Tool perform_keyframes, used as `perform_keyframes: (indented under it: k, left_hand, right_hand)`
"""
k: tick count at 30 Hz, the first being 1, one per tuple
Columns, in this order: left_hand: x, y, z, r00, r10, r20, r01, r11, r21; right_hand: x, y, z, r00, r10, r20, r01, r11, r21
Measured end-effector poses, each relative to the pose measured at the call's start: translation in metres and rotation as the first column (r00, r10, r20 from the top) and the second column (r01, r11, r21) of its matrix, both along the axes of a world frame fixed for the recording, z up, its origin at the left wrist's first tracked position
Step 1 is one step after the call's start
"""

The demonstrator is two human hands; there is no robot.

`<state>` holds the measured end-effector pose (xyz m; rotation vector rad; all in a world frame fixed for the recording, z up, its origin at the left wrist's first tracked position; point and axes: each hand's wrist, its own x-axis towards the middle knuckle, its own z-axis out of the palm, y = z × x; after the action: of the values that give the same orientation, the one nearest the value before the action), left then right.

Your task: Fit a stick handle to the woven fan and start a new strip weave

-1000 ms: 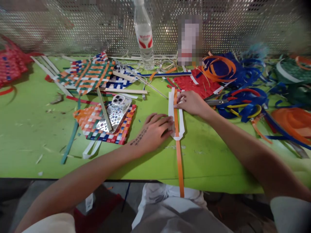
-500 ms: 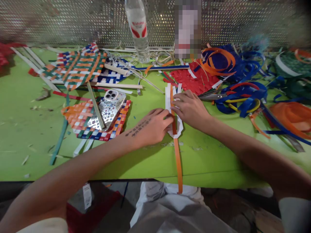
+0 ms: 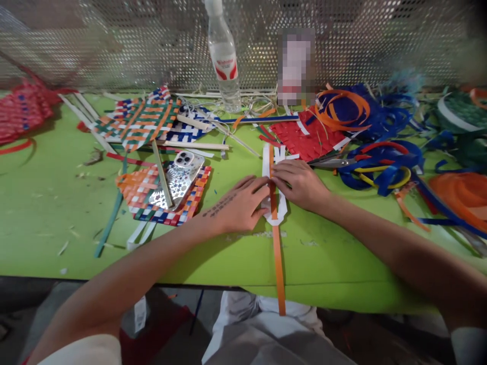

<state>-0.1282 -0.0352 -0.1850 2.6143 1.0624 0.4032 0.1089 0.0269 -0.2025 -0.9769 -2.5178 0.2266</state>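
White strips lie folded on the green table, with an orange strip running along their middle and over the table's front edge. My left hand is bent over the left side of the strips, its fingertips pressing on them. From the right, my right hand holds the upper part of the strips between thumb and fingers. Both hands' fingertips nearly meet over the orange strip. The fingers partly hide the middle of the strips.
On the left, a phone rests on a woven piece. A water bottle stands at the back. Scissors lie right of my right hand, beside blue strips and an orange coil.
The view has shifted, so the table's things appear lower and partly further right. White strip ends now spread to the right above my right hand.
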Motion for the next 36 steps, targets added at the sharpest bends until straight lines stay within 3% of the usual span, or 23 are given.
perform_keyframes:
  k: [9,17,36]
  left_hand:
    - [-0.0037,0.0034,0.0001,1.0,0.009,0.016,-0.008,0.998,-0.06]
    - [-0.0037,0.0039,0.0002,1.0,0.011,-0.004,-0.011,0.997,-0.07]
    - [-0.0073,0.0076,-0.0059,1.0,0.01,0.005,-0.009,0.998,-0.059]
  right_hand:
    - [-0.0024,0.0,-0.0013,0.999,-0.035,0.004,0.035,0.999,0.034]
    - [-0.0023,0.0036,-0.0044,0.981,-0.027,0.194,0.02,0.999,0.041]
    - [-0.0007,0.0057,-0.0056,0.994,-0.039,0.1,0.042,0.999,-0.035]
